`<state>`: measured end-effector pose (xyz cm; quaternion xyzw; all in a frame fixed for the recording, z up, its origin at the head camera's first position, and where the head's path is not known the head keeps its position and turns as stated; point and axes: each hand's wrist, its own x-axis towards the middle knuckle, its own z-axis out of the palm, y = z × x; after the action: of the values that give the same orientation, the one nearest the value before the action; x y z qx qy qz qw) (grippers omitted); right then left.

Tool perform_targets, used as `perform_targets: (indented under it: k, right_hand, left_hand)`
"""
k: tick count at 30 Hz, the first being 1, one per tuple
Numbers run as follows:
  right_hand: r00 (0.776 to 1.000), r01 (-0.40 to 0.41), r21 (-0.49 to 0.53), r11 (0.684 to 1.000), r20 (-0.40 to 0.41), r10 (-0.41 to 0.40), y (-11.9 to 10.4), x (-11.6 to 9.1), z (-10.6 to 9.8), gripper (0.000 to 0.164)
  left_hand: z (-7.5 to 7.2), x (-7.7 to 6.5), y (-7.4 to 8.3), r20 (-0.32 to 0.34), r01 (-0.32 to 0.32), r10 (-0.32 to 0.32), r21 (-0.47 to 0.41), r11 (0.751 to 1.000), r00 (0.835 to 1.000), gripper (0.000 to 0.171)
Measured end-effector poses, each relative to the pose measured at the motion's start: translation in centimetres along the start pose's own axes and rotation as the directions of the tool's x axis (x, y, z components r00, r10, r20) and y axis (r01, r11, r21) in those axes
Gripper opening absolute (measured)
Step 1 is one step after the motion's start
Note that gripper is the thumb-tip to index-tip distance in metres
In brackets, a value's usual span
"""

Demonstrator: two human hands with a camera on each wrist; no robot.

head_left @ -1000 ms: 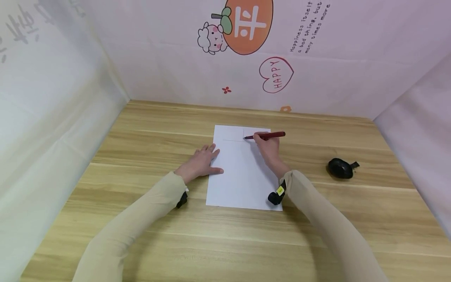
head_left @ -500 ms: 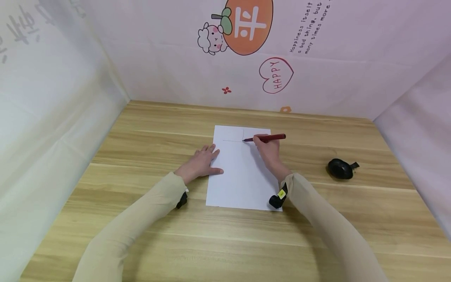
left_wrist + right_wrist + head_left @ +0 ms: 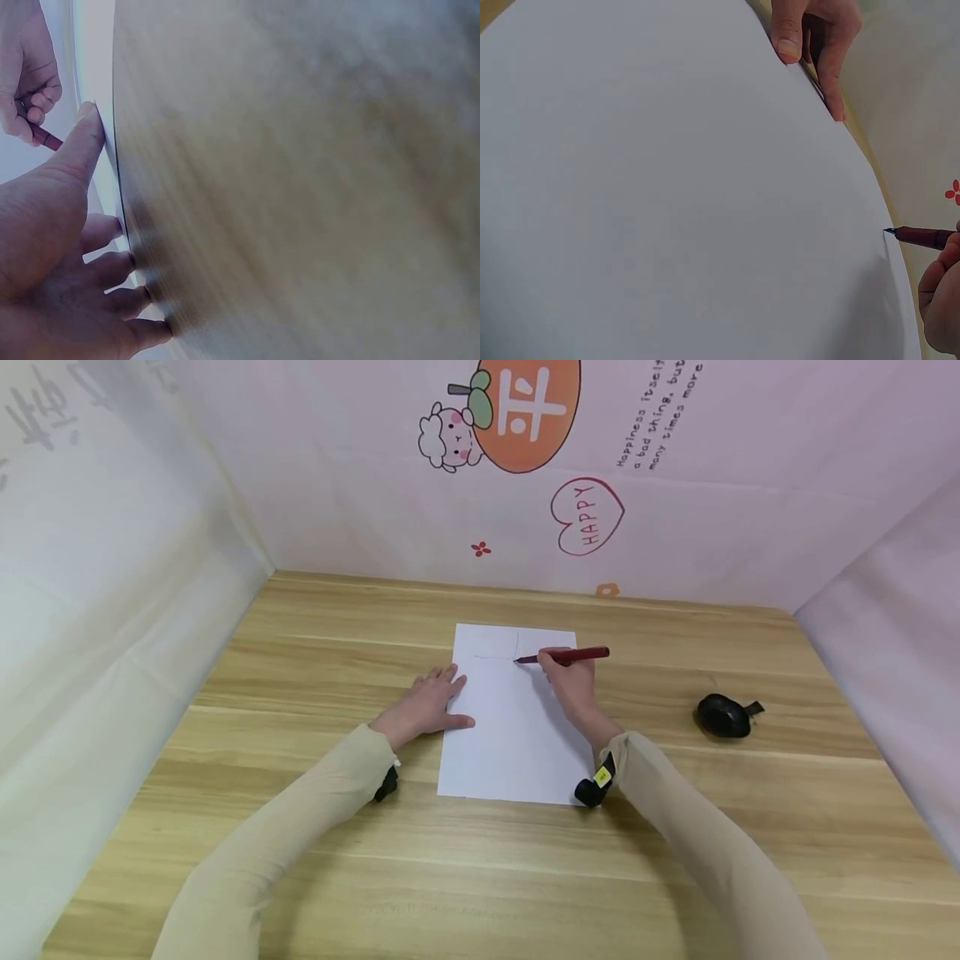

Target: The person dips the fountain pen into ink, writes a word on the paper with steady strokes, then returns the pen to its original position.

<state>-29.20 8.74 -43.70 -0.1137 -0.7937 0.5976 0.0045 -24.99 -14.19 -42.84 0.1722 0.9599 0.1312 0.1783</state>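
Maroon pen (image 3: 588, 653) looks light, stiff; your R hand (image 3: 573, 683) rightly pinches nr tip (image 3: 889, 231), L hand (image 3: 427, 706) spread at edge of paper (image 3: 510, 739).

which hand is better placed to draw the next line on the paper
Right, most likely: the right hand pinches the dark red pen, its tip by the drawn lines on the white paper. The left hand holds no pen and lies spread at the paper's left edge.

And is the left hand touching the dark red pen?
Apart: the head view shows white paper between the left hand and the dark red pen.
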Motion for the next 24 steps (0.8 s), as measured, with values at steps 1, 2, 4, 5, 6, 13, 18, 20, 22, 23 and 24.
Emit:
perform_targets:
  k: [1, 2, 4, 5, 6, 13, 18, 20, 22, 23, 24]
  right_hand:
    - [1.0, -0.004, 0.001, 1.0, 0.002, 0.004, 0.0, 0.0, 0.0, 0.026]
    - [1.0, -0.004, -0.003, 1.0, 0.005, 0.004, -0.1, 0.0, 0.0, 0.027]
    - [1.0, -0.003, -0.005, 1.0, 0.007, 0.003, -0.1, -0.1, 0.0, 0.028]
    - [1.0, -0.004, -0.004, 1.0, 0.007, 0.004, -0.2, -0.1, 0.0, 0.027]
    - [1.0, -0.002, -0.004, 1.0, 0.008, 0.002, -0.2, -0.2, 0.0, 0.027]
    - [1.0, -0.002, -0.018, 1.0, 0.017, 0.002, -0.2, -0.6, -0.1, 0.027]
    - [0.999, -0.016, -0.031, 0.999, 0.035, 0.017, -0.1, -0.9, -0.2, 0.029]
    - [0.999, -0.024, -0.026, 0.999, 0.038, 0.025, 0.0, -1.0, -0.2, 0.03]
    - [0.999, -0.028, -0.026, 0.999, 0.039, 0.029, 0.0, -1.1, -0.3, 0.031]
    - [0.999, -0.034, -0.022, 0.999, 0.038, 0.035, 0.0, -1.2, -0.3, 0.031]
    - [0.999, -0.038, -0.022, 0.999, 0.038, 0.039, 0.0, -1.3, -0.3, 0.032]
  left_hand:
    - [0.0, 0.0, 0.0, -0.002, 0.003, -0.003, -0.003, 1.0, 1.0, 0.083]
    - [0.0, 0.0, 0.0, -0.004, 0.004, -0.004, -0.005, 1.0, 1.0, 0.083]
    - [-0.1, 0.1, -0.1, -0.006, 0.006, -0.006, -0.01, 1.0, 1.0, 0.083]
    - [-0.1, 0.1, -0.1, -0.006, 0.005, -0.005, -0.01, 1.0, 1.0, 0.083]
    - [-0.1, 0.1, -0.1, -0.007, 0.003, -0.004, -0.008, 1.0, 1.0, 0.083]
    - [-0.2, 0.2, -0.3, -0.008, -0.01, 0.01, 0.003, 1.0, 1.0, 0.083]
    - [-0.1, 0.2, -0.3, -0.012, -0.013, 0.013, 0.003, 1.0, 1.0, 0.082]
    - [0.0, 0.2, -0.3, -0.014, -0.015, 0.015, 0.005, 1.0, 1.0, 0.082]
    - [0.0, 0.2, -0.3, -0.014, -0.013, 0.013, 0.001, 1.0, 1.0, 0.082]
    - [0.0, 0.2, -0.3, -0.014, -0.013, 0.013, 0.0, 1.0, 1.0, 0.082]
    - [0.0, 0.2, -0.3, -0.015, -0.013, 0.013, -0.001, 1.0, 1.0, 0.082]
